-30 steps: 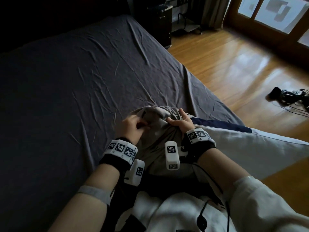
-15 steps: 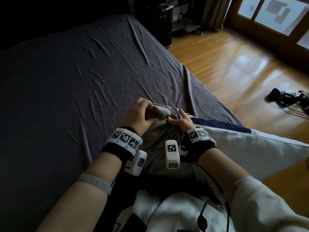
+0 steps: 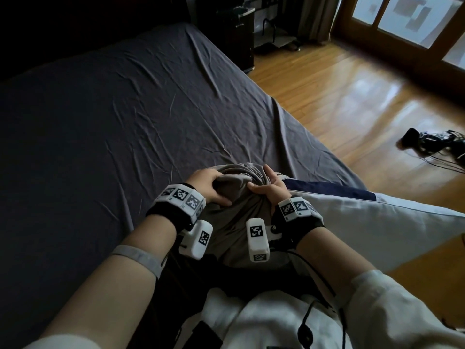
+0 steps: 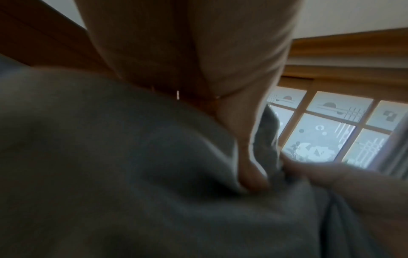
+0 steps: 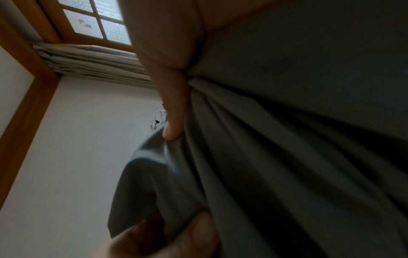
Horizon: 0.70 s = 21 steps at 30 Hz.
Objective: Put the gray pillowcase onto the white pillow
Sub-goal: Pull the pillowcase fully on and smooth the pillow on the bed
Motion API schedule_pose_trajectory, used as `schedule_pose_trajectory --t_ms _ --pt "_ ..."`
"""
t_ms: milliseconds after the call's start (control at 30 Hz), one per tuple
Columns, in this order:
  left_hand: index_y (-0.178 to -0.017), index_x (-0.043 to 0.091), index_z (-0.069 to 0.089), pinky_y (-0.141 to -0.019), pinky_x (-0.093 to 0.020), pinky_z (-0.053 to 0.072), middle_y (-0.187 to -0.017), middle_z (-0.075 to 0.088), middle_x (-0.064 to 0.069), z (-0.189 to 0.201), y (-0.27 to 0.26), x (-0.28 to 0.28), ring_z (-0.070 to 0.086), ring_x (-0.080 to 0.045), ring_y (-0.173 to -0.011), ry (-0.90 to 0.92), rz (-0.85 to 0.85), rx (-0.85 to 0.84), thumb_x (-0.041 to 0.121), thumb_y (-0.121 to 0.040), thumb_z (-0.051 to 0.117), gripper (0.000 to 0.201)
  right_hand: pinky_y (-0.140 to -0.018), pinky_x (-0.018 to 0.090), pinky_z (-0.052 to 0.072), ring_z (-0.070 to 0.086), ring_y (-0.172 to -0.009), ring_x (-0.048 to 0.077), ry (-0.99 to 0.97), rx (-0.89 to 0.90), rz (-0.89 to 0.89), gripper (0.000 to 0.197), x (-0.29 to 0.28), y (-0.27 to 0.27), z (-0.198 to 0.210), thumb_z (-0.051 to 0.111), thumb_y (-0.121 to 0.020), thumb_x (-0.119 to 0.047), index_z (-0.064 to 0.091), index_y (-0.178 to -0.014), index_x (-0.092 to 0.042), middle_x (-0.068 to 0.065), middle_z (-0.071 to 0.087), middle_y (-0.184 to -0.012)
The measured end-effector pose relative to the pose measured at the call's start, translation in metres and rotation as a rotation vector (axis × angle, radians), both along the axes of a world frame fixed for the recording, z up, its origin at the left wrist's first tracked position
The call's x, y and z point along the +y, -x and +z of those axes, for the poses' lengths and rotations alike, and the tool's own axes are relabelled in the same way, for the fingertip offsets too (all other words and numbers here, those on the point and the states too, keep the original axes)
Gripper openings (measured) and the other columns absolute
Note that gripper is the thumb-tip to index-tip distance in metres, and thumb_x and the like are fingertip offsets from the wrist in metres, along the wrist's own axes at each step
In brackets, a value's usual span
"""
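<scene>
Left hand (image 3: 208, 183): fingers curled over the top of a bunched gray pillowcase (image 3: 236, 215), thumb pressed into the cloth below, gripping a gathered fold. Left wrist view: thumb tip (image 4: 251, 181) sunk into a crease of the cloth.

Right hand (image 3: 270, 185): fingers clamped on the gathered folds from the other side, thumb pointing toward the left hand. Right wrist view: a fingertip (image 5: 173, 132) pinches pleated cloth.

Pillowcase: bunched between both hands, at the near edge of the bed (image 3: 113, 117), its lower part draped toward the person's lap.

Pillow (image 3: 372, 222): white, dark band at its far end, just right of the right hand, jutting past the bed edge over the wooden floor (image 3: 352, 102).

Cables (image 3: 432, 141): dark tangle on the floor, far right.
</scene>
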<state>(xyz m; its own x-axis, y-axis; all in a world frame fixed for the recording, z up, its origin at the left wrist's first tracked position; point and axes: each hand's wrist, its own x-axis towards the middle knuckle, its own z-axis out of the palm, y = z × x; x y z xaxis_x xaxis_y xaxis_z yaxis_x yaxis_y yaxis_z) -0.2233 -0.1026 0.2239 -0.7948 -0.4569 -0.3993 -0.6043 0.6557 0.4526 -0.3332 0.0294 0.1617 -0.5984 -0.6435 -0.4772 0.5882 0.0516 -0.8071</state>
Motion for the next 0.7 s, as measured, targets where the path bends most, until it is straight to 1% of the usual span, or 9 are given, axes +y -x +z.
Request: schedule_pose_trajectory --t_ms 67,133,233,300,367,400,467,567,700 --pt "-0.094 0.012 0.069 -0.079 -0.021 0.039 -0.106 0.067 -0.006 -0.007 -0.001 0.002 0.059 -0.021 -0.104 0.072 0.018 0.021 0.02 -0.069 0.075 0.027 -0.104 0.031 0.04 0.048 -0.124 0.023 -0.039 0.051 0.057 0.089 -0.006 -0.001 0.003 0.064 -0.073 0.015 0.018 -0.145 -0.007 0.014 0.044 -0.14" --pt "-0.089 0.011 0.066 -0.074 -0.022 0.037 -0.106 0.066 -0.007 -0.01 -0.005 0.001 0.06 -0.025 -0.102 0.143 0.063 0.03 0.023 -0.08 0.061 0.016 -0.106 0.034 0.039 0.048 -0.124 0.023 -0.057 0.115 0.109 0.091 -0.013 -0.001 0.013 0.067 -0.07 0.015 0.019 -0.145 -0.006 0.014 0.043 -0.141" --pt "-0.086 0.009 0.061 -0.076 -0.028 0.041 -0.103 0.063 -0.009 -0.007 -0.019 -0.002 0.058 -0.028 -0.099 0.19 0.103 0.155 0.034 -0.077 0.05 0.029 -0.092 0.026 0.046 0.051 -0.115 0.019 -0.005 0.145 0.129 0.088 -0.031 -0.003 0.033 0.063 -0.071 0.02 0.022 -0.144 -0.006 0.017 0.047 -0.136" --pt "-0.093 0.01 0.06 -0.084 -0.034 0.041 -0.106 0.061 -0.008 -0.003 -0.028 -0.003 0.055 -0.027 -0.102 0.319 0.091 0.213 0.042 -0.078 0.038 0.041 -0.093 0.026 0.046 0.05 -0.115 0.019 0.015 0.209 0.176 0.088 -0.048 -0.008 0.046 0.064 -0.07 0.019 0.024 -0.144 -0.007 0.015 0.048 -0.136" --pt "-0.103 0.015 0.062 -0.088 -0.036 0.041 -0.112 0.062 -0.005 0.0 -0.038 -0.008 0.054 -0.026 -0.106 0.418 0.103 0.178 0.048 -0.083 0.022 0.055 -0.095 0.023 0.044 0.048 -0.117 0.016 0.037 0.281 0.256 0.086 -0.062 -0.017 0.054 0.067 -0.071 0.015 0.027 -0.143 -0.009 0.008 0.047 -0.135" --pt "-0.103 0.017 0.062 -0.089 -0.036 0.041 -0.114 0.062 -0.003 0.002 -0.044 -0.013 0.054 -0.027 -0.107 0.396 0.153 0.152 0.048 -0.087 0.024 0.052 -0.094 0.018 0.043 0.047 -0.117 0.013 0.034 0.32 0.291 0.082 -0.065 -0.022 0.055 0.068 -0.073 0.01 0.03 -0.142 -0.01 0.003 0.047 -0.132" --pt "-0.094 0.015 0.062 -0.09 -0.038 0.04 -0.111 0.064 -0.006 0.0 -0.058 -0.024 0.055 -0.032 -0.107 0.346 0.238 0.085 0.038 -0.091 0.039 0.032 -0.081 0.006 0.042 0.052 -0.105 0.006 -0.034 0.387 0.323 0.065 -0.062 -0.026 0.048 0.069 -0.078 -0.004 0.042 -0.136 -0.009 -0.003 0.053 -0.117" --pt "-0.084 0.012 0.063 -0.089 -0.036 0.038 -0.101 0.067 -0.012 -0.011 -0.083 -0.036 0.058 -0.034 -0.102 0.362 0.317 -0.029 0.022 -0.086 0.049 0.018 -0.061 0.001 0.041 0.056 -0.062 -0.007 -0.164 0.526 0.231 0.04 -0.039 -0.005 0.024 0.067 -0.08 -0.003 0.058 -0.119 0.002 -0.003 0.059 -0.08" --pt "-0.087 0.009 0.063 -0.092 -0.038 0.035 -0.103 0.065 -0.014 -0.021 -0.099 -0.043 0.056 -0.034 -0.105 0.365 0.44 -0.045 0.015 -0.086 0.046 0.018 -0.06 0.0 0.043 0.055 -0.055 -0.015 -0.287 0.663 0.083 0.027 0.006 0.041 0.006 0.068 -0.076 0.005 0.064 -0.103 0.008 0.007 0.06 -0.087"
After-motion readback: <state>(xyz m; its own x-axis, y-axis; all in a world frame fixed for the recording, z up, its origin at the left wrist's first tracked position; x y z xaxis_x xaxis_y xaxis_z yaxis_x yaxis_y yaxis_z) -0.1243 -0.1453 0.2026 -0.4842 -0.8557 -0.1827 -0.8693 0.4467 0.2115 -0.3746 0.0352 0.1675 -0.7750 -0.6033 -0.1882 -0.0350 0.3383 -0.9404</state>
